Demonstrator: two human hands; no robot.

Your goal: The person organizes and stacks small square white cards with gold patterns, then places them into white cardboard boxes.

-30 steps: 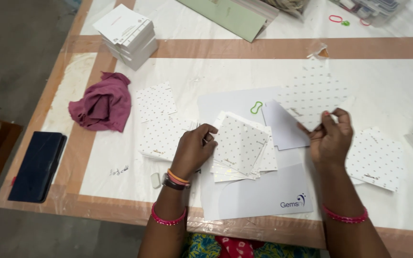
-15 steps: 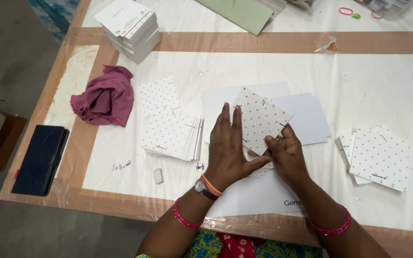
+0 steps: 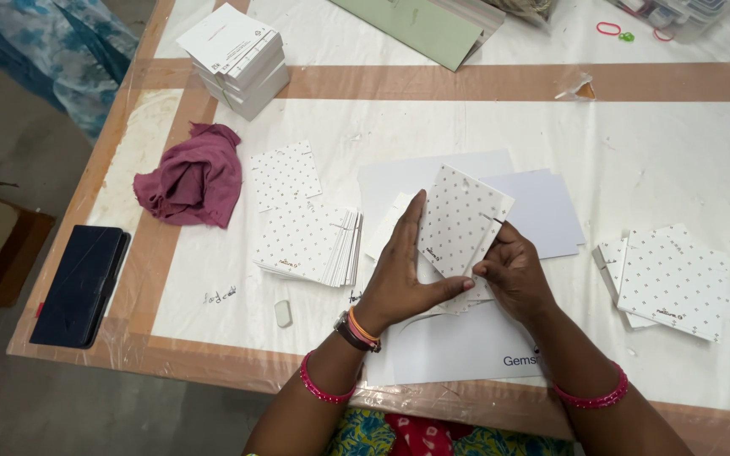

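Near the front edge of the tabletop (image 3: pixel 652 135): a dotted white card (image 3: pixel 460 221), over grey sheets (image 3: pixel 542 207).
Card axis: long side runs away from the person, tilted right.
Left hand (image 3: pixel 403 274): fingers flat and spread along the card's left edge.
Right hand (image 3: pixel 510 274): fingers pinched shut on the card's lower right edge.
Around: card stack (image 3: pixel 310 245) left, loose cards (image 3: pixel 673 274) right, maroon cloth (image 3: pixel 192 177), dark phone (image 3: pixel 82 283).

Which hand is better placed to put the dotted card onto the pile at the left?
Probably the left hand: it lies flat against the dotted card and is on the side of the left pile. The right hand pinches the card's right edge, farther away.
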